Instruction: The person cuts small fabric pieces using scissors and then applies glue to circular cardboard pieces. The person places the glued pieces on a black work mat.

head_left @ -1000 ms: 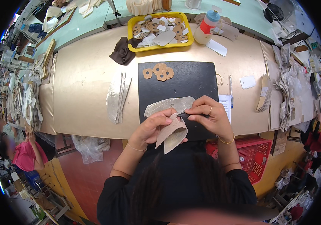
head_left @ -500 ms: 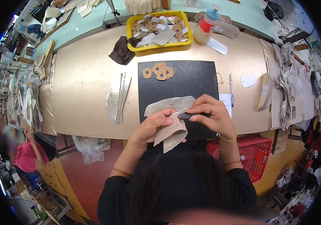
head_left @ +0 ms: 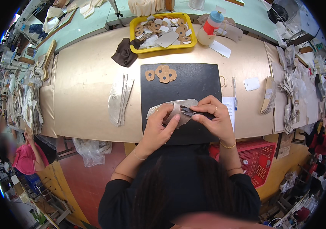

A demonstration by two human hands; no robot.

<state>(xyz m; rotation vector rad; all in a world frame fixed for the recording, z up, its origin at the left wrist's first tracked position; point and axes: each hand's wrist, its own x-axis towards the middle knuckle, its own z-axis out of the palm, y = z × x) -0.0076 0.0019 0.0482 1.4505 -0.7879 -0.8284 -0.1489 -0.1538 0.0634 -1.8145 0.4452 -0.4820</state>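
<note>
Over a black mat (head_left: 197, 82), the left hand (head_left: 158, 128) grips a beige piece (head_left: 177, 120) and the right hand (head_left: 216, 118) holds small snips (head_left: 186, 110) against it, near a brown-dotted stack's left.

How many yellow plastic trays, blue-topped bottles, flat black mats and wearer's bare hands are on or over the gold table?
Yellow plastic tray: 1
Blue-topped bottle: 1
Flat black mat: 1
Wearer's bare hands: 2
Total: 5

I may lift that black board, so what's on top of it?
Small tan pieces lie at its far left; nearer, grey pieces, partly hidden by the left hand; whatever the hand covers cannot be seen.
</note>
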